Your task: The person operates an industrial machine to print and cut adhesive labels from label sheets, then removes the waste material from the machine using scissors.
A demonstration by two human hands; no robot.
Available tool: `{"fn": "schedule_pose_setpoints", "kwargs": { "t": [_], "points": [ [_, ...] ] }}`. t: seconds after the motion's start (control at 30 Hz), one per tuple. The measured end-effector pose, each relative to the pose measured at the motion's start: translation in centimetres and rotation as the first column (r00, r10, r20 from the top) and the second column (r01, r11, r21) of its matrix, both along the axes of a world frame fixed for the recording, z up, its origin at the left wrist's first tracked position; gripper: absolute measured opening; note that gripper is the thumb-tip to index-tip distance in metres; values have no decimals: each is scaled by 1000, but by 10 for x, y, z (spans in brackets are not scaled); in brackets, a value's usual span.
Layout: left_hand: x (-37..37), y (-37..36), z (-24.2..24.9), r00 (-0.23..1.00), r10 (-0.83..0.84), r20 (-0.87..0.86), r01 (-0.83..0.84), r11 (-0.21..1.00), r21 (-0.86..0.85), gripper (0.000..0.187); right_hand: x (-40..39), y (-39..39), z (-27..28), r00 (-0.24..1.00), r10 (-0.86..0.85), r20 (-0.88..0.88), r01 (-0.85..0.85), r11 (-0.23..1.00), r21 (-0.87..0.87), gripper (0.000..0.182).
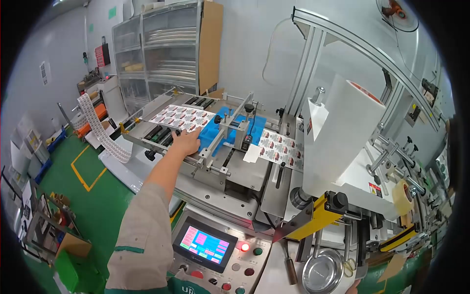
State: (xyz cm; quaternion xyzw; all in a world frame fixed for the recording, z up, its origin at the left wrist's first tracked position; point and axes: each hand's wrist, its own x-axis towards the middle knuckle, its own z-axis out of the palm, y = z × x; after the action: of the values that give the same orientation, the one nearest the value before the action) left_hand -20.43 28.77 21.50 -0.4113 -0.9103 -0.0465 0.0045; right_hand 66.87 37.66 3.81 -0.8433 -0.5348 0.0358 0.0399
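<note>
My left hand point(187, 142) reaches out over the feed table of a machine. Its fingers are stretched out and apart, with the tips at the near edge of a printed label sheet point(182, 117). That sheet runs toward a blue plate point(213, 131) under a metal crossbar. Past the crossbar, a second printed label sheet point(281, 148) continues to the right, with a small blank white piece of paper point(252, 153) beside it. Only a sliver of my right hand point(353, 287) shows at the bottom edge, below a round metal dish point(323, 272); its fingers are mostly hidden.
A control panel with a lit touchscreen point(204, 246) and several buttons stands close in front. A screwdriver point(291, 264) lies by the dish. A large white film roll point(338, 137) and a yellow bar point(318, 215) rise at right. A label strip point(98, 130) hangs at left.
</note>
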Motion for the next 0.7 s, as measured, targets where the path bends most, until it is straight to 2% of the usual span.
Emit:
{"fn": "schedule_pose_setpoints", "kwargs": {
  "t": [0.7],
  "points": [
    [3,-2,2,1000,-3,-2,3,1000,-4,56,-12,-8,11,998,-44,33,45,998,-34,55]
  ]
}}
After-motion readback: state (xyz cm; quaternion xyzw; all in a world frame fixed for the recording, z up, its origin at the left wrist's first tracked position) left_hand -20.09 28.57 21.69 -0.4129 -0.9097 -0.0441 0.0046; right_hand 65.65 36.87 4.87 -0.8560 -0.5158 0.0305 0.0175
